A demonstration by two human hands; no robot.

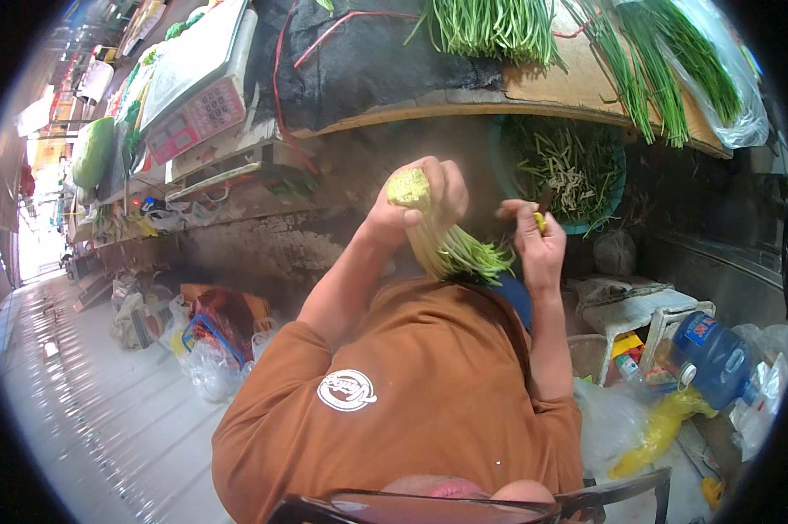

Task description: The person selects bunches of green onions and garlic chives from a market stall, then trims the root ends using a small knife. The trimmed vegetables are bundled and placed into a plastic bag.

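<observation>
My left hand (426, 196) is wrapped around a bundle of long green-stemmed vegetables (446, 245), held before my chest. The bundle's pale cut ends face up at the fist, and its leafy green ends point down towards the right. To the right of it, my right hand (538, 232) grips a small knife (540, 219) with a yellow handle, its dark blade pointing up. The blade does not touch the bundle. Behind the knife is a teal tub (620, 196) with cut stems and green scraps (567, 177).
A wooden counter (538, 88) bears greens (492, 29) and garlic chives (695, 62) partly in plastic. A scale (197, 118) and a winter melon (92, 154) are at the left. Low down at the right are a white stool (629, 304) and a blue water bottle (714, 360); bags (214, 367) lie at the left.
</observation>
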